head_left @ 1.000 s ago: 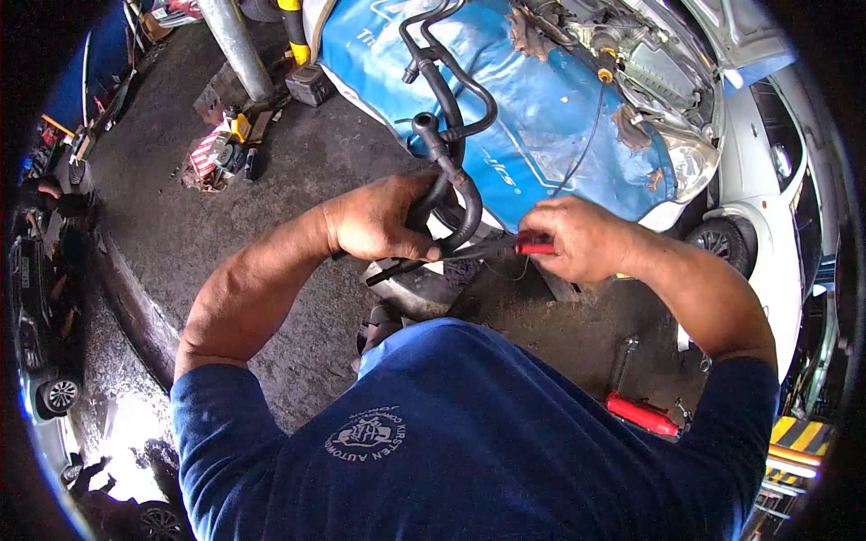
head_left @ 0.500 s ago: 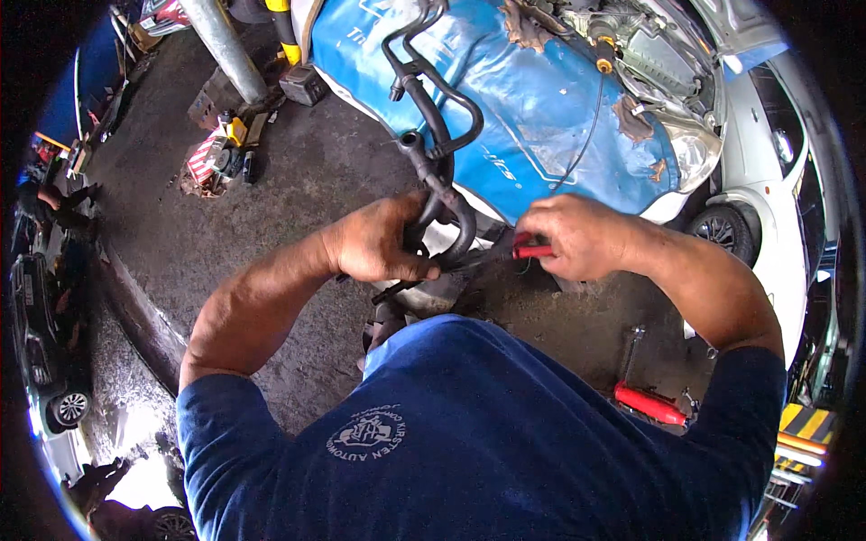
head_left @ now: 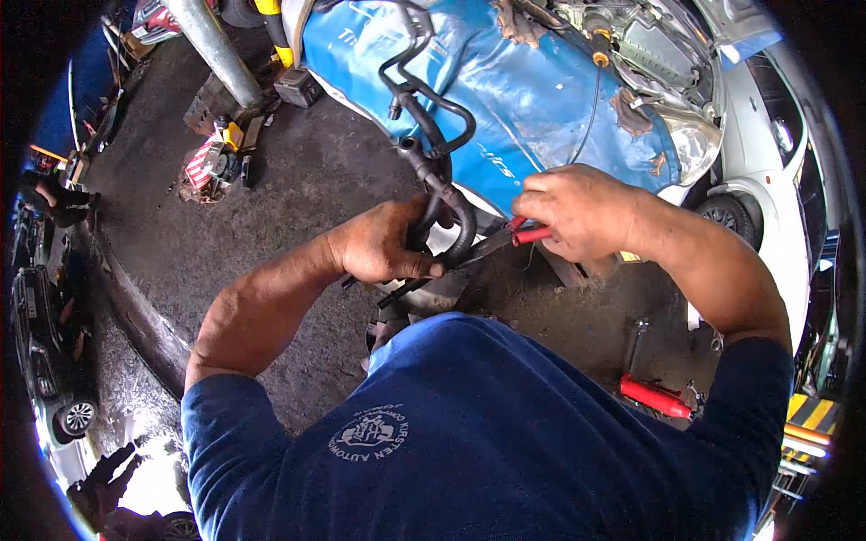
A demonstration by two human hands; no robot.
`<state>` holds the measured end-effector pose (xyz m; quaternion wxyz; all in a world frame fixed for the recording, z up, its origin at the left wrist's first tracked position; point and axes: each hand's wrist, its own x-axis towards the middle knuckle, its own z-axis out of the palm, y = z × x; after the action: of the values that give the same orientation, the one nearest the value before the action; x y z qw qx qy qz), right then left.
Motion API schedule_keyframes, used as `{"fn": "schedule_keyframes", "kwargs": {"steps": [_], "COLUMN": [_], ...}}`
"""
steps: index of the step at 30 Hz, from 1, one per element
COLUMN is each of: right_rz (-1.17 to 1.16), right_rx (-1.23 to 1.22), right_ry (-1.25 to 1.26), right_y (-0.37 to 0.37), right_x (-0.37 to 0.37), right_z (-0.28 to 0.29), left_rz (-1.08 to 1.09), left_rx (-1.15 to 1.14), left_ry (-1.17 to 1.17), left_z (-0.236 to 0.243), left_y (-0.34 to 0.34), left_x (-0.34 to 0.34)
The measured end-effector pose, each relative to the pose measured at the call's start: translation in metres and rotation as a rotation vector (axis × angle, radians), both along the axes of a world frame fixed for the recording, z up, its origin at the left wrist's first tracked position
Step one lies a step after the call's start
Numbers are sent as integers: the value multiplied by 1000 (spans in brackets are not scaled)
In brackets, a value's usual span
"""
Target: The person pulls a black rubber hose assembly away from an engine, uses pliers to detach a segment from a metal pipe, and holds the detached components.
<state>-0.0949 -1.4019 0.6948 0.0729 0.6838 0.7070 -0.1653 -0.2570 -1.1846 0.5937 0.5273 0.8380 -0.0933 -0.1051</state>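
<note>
Pliers (head_left: 494, 244), red-handled, grey metal, gripped in the right hand (head_left: 577, 214), point at the curved black rubber hose (head_left: 466, 224) the left hand (head_left: 383, 243) clasps, bite unclear, so best brace it firmly!

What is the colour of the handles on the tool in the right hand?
Red; the tool handles show best in the head view.

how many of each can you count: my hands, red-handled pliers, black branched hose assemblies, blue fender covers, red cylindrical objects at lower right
left hand and right hand: 2
red-handled pliers: 1
black branched hose assembly: 1
blue fender cover: 1
red cylindrical object: 1
total: 6
</note>
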Motion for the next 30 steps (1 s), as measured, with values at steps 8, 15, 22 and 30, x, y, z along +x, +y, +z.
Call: {"fn": "schedule_keyframes", "kwargs": {"steps": [8, 15, 22, 30], "right_rz": [-84, -42, -58, -148], "right_rx": [-139, -170, -17, -206], "right_ry": [114, 52, -55, 359], "right_y": [10, 7, -4, -8], "right_x": [2, -4, -15, 12], "right_z": [1, -9, -17, -32], "left_rz": [-83, -127, -58, -61], "left_rx": [-8, 30, 65, 43], "left_ry": [49, 78, 126, 119], "left_z": [13, 18, 12, 37], "left_y": [-3, -7, -8, -14], "left_x": [12, 14, 12, 5]}}
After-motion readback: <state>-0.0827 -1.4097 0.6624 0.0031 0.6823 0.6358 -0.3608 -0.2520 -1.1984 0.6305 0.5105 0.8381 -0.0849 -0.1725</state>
